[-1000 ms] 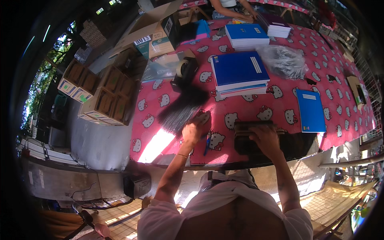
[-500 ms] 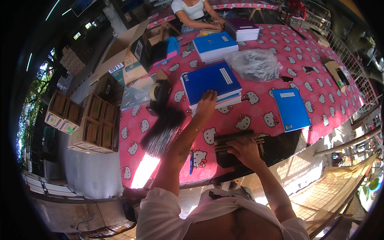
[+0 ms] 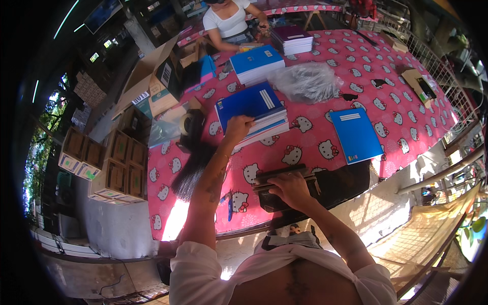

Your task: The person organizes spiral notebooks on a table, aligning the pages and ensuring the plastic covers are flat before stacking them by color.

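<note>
My left hand (image 3: 238, 128) is closed on the near edge of a dark blue notebook (image 3: 249, 104) on top of a stack. The notebook's near edge appears slightly raised, and white and light blue page edges (image 3: 269, 127) show beneath it. My right hand (image 3: 292, 190) lies over a dark brown, strip-like piece (image 3: 277, 174) at the table's near edge, fingers curled over it. What that piece is I cannot make out. It rests by a black flat surface (image 3: 345, 182). Right of this lies a single light blue notebook (image 3: 356, 134).
On the pink patterned table (image 3: 310, 152) are a tape dispenser (image 3: 190, 127), crumpled clear plastic (image 3: 305, 83), a blue notebook stack (image 3: 256, 63) and a purple one (image 3: 292, 39). A blue pen-like object (image 3: 230, 206) lies near me. Cartons (image 3: 119, 157) stand left. A person (image 3: 229, 23) works opposite.
The view has shifted, so the table's things sit further left. My left hand has closed on the top notebook's near edge, which looks lifted. My right hand remains on the brown piece.
</note>
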Available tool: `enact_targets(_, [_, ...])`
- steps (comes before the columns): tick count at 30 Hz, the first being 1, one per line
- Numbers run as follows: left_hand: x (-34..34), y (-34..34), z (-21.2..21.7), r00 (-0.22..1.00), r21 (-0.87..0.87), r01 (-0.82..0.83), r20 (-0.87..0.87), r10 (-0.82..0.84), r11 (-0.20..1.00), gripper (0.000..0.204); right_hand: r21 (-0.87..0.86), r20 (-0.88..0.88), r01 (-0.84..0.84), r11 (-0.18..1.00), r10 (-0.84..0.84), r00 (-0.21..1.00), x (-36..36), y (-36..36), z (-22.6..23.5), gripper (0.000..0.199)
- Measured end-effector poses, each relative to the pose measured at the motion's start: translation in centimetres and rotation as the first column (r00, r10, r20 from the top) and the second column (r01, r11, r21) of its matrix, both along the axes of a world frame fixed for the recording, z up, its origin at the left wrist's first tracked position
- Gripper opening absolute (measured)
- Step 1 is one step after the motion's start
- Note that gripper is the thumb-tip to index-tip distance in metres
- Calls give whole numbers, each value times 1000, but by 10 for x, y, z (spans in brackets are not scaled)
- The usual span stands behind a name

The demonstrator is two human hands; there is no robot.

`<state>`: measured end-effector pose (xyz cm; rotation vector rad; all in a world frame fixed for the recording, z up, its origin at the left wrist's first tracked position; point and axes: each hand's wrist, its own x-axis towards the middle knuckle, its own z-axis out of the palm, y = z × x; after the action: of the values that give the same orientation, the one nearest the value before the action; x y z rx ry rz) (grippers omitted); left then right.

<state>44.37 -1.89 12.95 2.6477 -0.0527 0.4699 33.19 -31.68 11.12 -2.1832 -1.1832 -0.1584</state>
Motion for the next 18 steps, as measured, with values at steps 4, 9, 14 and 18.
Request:
enact_targets(4, [-10,5,-7,999,-52,-30,40,32,998,21,-22,-309,-27,999,19,951,24,11,29,41])
enact_targets(9, [8,-3,2,1000,-85,-13,19,14,996,20,300,-422,265,916,-122,899,158,32,-23,46])
enact_targets(14, [12,16,5,996,-40,-19,-84,15,999,21,124,-477,411,903,-309,823,213,63,-39,50])
enact_targets(18, [11,9,-2,999,-112,-32,-26,29,993,21,124,-515,501,857,-376,770,222,72,-45,48])
